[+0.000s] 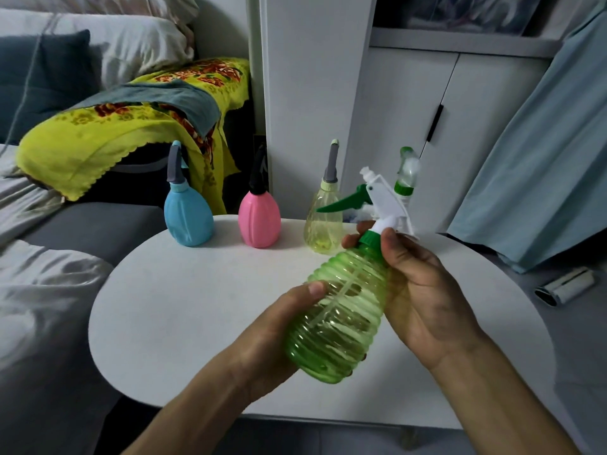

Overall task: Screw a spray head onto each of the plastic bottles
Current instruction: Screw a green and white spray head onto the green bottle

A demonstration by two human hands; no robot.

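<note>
White round tabletop (pixel 170 310) lies mostly bare, three small bottles along its far edge. Left hand (pixel 272 339) wraps the ribbed green plastic bottle (pixel 341 310); right hand (pixel 423 290) pinches its green collar (pixel 371 238).

We take this for a home living room: grey sofa (pixel 82 231) with cushions (pixel 42 80), floral throw (pixel 124 126), white cupboard (pixel 410 126), blue curtain (pixel 542 159), round white surface (pixel 184 307).

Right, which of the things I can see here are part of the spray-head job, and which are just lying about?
Part of the job:
- green ribbed bottle, gripped by left hand
- white and green trigger head; right hand at its green collar
- blue bottle, pink bottle, pale yellow bottle, small green sprayer behind

Lying about:
- yellow floral cloth
- lint roller
- pillows
</note>
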